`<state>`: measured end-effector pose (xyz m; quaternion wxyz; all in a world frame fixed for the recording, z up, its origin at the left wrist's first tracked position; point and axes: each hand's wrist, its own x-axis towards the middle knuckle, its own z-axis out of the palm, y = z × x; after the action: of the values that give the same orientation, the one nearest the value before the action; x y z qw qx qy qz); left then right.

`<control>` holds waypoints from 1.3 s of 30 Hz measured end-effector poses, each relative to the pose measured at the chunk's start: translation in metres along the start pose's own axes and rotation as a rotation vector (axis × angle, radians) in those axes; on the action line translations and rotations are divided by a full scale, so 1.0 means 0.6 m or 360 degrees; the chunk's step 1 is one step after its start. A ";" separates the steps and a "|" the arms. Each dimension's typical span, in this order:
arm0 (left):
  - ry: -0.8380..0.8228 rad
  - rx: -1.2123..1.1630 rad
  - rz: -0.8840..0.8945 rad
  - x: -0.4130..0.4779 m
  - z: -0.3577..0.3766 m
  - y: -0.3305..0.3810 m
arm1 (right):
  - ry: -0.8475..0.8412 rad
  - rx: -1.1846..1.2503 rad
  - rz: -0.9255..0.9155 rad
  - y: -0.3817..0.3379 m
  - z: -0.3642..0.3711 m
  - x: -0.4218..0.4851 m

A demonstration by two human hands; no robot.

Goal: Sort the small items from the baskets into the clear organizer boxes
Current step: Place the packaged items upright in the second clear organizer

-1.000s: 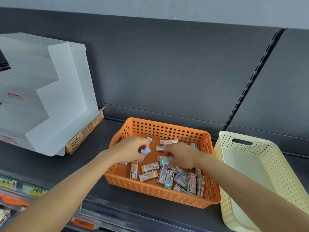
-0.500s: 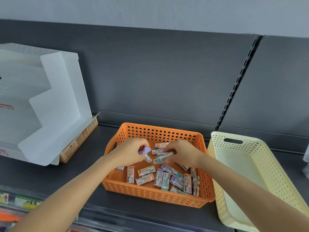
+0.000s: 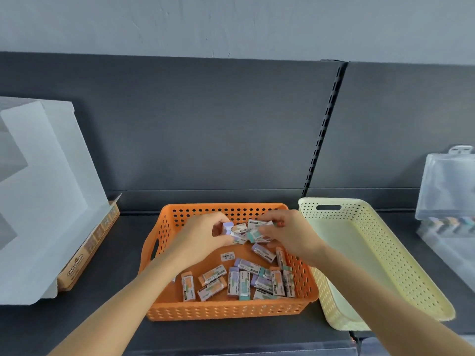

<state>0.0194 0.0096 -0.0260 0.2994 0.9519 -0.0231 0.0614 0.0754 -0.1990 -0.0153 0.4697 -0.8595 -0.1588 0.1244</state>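
Both forearms are extended over the orange basket (image 3: 226,310), which is set mid-shelf near the front edge. The left hand (image 3: 203,236) is curled, with a purple eraser (image 3: 227,226) pinched at its fingertips. The right hand (image 3: 289,233) is clamped on several wrapped erasers (image 3: 257,227) at the basket's rear. Loose erasers (image 3: 241,281) are scattered towards its front wall.

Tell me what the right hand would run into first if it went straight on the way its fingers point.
The right hand, gripping small erasers, points left across the orange basket. It would likely meet the lavender eraser pinched by the left hand first, though depth between them is unclear.
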 end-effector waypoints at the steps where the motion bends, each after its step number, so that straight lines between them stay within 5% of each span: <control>1: 0.0013 -0.0020 0.0030 0.006 0.001 0.008 | 0.0046 0.0032 0.0021 0.001 -0.005 -0.006; 19: 0.0010 -0.0208 0.0477 0.069 0.119 0.287 | 0.0773 0.0361 0.0230 0.133 -0.239 -0.160; 39: -0.0188 -0.0444 0.0483 0.133 0.404 0.661 | 0.0996 0.0096 0.0304 0.401 -0.610 -0.328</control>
<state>0.0914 -0.4550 0.0121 0.4137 0.8887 -0.1920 0.0460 0.0651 -0.6788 -0.0130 0.5071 -0.8528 0.0782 -0.0975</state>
